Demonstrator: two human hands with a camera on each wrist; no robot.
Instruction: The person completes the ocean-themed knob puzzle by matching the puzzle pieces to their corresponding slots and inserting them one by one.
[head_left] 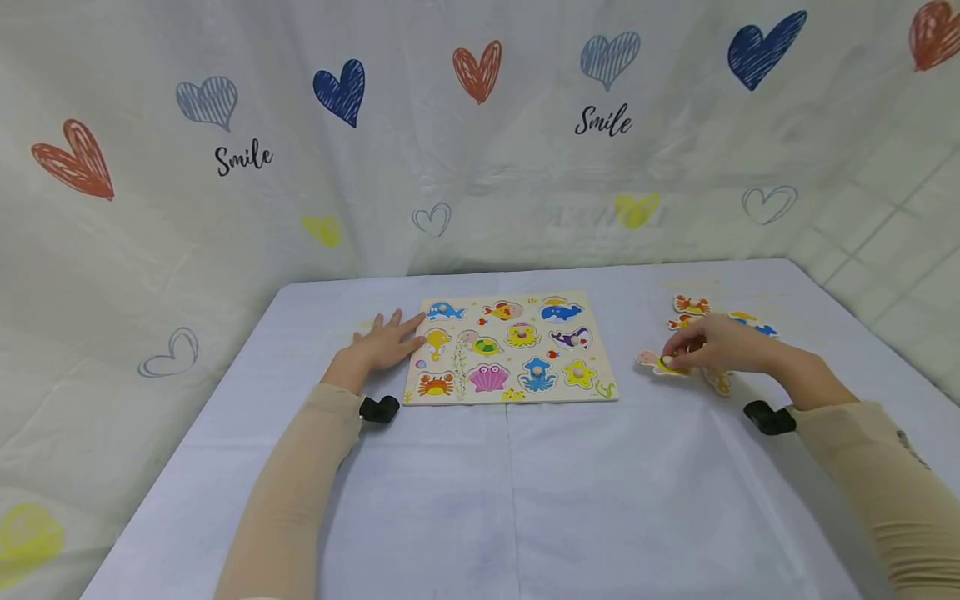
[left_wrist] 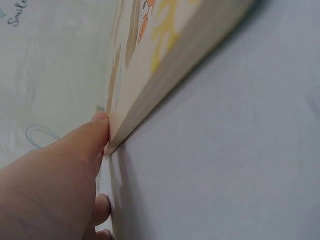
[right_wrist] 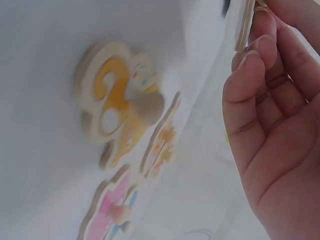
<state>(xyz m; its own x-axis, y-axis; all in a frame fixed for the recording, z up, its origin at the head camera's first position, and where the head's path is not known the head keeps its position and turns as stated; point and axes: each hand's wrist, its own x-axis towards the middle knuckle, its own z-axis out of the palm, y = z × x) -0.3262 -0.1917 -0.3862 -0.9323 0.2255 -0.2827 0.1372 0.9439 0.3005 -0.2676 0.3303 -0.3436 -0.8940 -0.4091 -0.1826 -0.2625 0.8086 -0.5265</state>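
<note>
A wooden peg puzzle board (head_left: pixel 459 398) with sea animal pictures lies mid-table. My left hand (head_left: pixel 384 343) rests against its left edge, fingers spread; in the left wrist view, the thumb (left_wrist: pixel 82 137) touches the corner of the board. To the board's right, my right hand (head_left: pixel 708 343) pinches a turtle puzzle piece (head_left: pixel 647 358) with a pink head, held low over the table. In the right wrist view only the piece's pale wooden edge (right_wrist: pixel 244 30) shows between the fingertips. Just below that hand is a yellow seahorse piece (right_wrist: pixel 116 75) with a round wooden knob.
Loose pieces lie around the right hand, including a red crab (head_left: pixel 692 305), a red fish (head_left: pixel 682 322) and a blue piece (head_left: pixel 763 328). A pink piece (right_wrist: pixel 102 212) lies near the seahorse. A heart-printed curtain (head_left: pixel 525 233) hangs behind the white-covered table (head_left: pixel 465 500).
</note>
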